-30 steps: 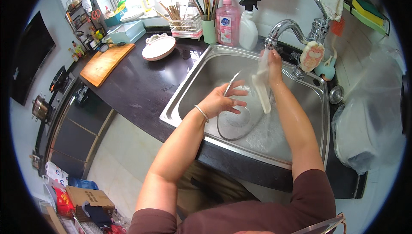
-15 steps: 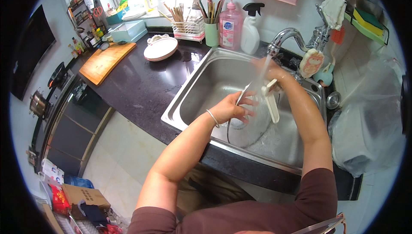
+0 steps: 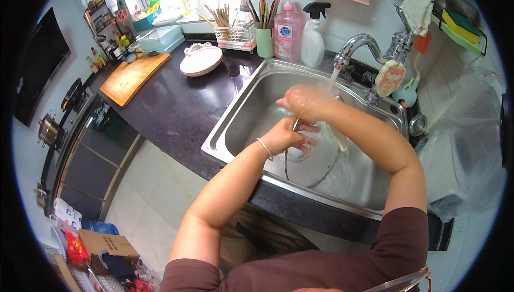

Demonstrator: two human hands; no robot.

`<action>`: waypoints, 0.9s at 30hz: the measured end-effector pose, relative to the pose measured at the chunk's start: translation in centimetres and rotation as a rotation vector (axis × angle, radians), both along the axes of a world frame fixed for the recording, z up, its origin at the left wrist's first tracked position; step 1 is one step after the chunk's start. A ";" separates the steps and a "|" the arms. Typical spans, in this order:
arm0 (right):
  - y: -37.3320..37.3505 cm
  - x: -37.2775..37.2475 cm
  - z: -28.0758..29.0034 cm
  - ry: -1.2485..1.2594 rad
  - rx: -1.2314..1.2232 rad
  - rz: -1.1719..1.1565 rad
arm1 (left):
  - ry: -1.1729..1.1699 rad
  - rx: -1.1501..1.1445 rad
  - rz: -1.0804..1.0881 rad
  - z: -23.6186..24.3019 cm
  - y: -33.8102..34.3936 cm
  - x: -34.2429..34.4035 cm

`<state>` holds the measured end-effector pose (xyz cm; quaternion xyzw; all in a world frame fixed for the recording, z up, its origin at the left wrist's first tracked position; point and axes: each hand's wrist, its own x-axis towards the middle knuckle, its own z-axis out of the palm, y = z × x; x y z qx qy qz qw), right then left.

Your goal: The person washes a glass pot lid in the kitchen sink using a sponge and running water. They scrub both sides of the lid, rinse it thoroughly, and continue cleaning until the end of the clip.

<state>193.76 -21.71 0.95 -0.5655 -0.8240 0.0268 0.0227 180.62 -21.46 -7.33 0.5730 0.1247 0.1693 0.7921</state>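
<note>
Over the steel sink [image 3: 241,111], my left hand [image 3: 285,135] grips the edge of what looks like a clear glass pot lid [image 3: 316,166], tilted, with a thin metal rim. Its cream handle [image 3: 342,141] is partly hidden behind my right forearm. My right hand [image 3: 305,102] is at the lid's upper edge, just above my left hand. It is wet and blurred; its fingers curl away from view, so whether they hold anything cannot be seen. Water runs from the chrome faucet [image 3: 353,48] close beside my right wrist.
Behind the sink stand a pink pump bottle [image 3: 287,32], a white spray bottle [image 3: 312,40] and a green cup [image 3: 263,41] of utensils. A shallow white bowl [image 3: 201,62] and a wooden cutting board [image 3: 131,80] lie left on the dark counter [image 3: 176,110]. Clear plastic [image 3: 460,153] bulges at the right.
My right hand has swept left and nearer, from under the faucet to the lid's upper edge, its forearm now covering much of the handle. My left hand keeps its grip almost in place.
</note>
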 end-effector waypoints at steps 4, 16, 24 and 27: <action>0.3 0.5 -1.3 0.137 0.053 0.039 | 0.010 -0.037 0.024 0.3 -0.2 -0.1; 2.2 14.9 -8.1 0.712 0.458 -0.312 | 0.026 -0.030 -0.049 0.9 -0.2 0.1; 1.2 15.5 -10.6 0.804 0.407 -0.586 | 0.082 0.028 -0.003 1.6 0.2 0.0; -0.4 6.8 -4.5 0.647 0.371 -0.474 | 0.142 0.080 0.104 0.9 0.9 -1.2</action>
